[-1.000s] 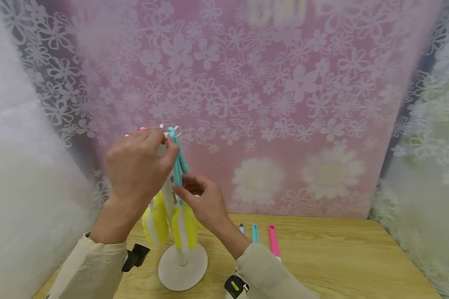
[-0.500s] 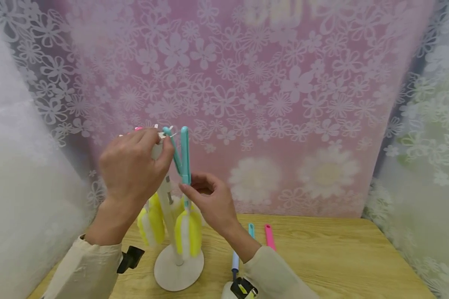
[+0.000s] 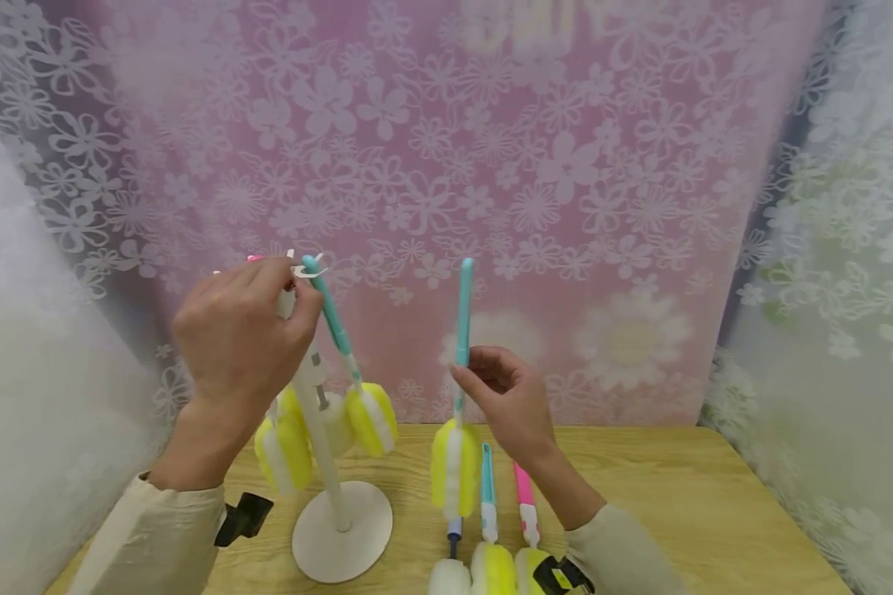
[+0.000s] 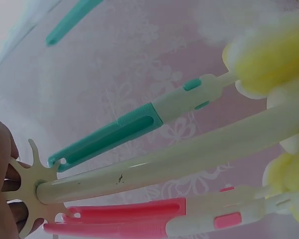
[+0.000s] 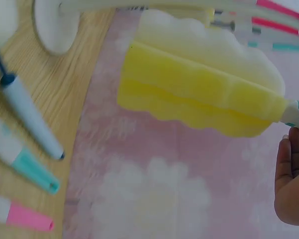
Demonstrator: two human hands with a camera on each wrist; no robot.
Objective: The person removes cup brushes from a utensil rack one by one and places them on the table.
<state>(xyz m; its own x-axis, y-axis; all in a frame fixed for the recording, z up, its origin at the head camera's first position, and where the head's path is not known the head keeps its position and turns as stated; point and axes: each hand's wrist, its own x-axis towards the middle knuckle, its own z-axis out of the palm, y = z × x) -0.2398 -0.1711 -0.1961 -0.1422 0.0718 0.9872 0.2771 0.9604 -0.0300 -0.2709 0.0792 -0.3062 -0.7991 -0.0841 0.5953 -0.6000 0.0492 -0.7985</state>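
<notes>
Teal-handled yellow-and-white sponge brush (image 3: 456,446) hangs head-down, nearly vertical, above the desk (image 3: 640,496) toward its back edge, the right hand (image 3: 509,401) grip pinching it, right of the white round-based stand (image 3: 326,454) whose top the left hand (image 3: 245,322) grips.

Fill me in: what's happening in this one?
A person's right hand is holding a teal-handled sponge brush, handle up and sponge down, clear of the white stand. The left hand grips the hooked top of the stand, where another teal brush and pink-handled brushes hang. Beside the stand, a blue-handled brush, a third teal brush and a pink brush lie on the table.
</notes>
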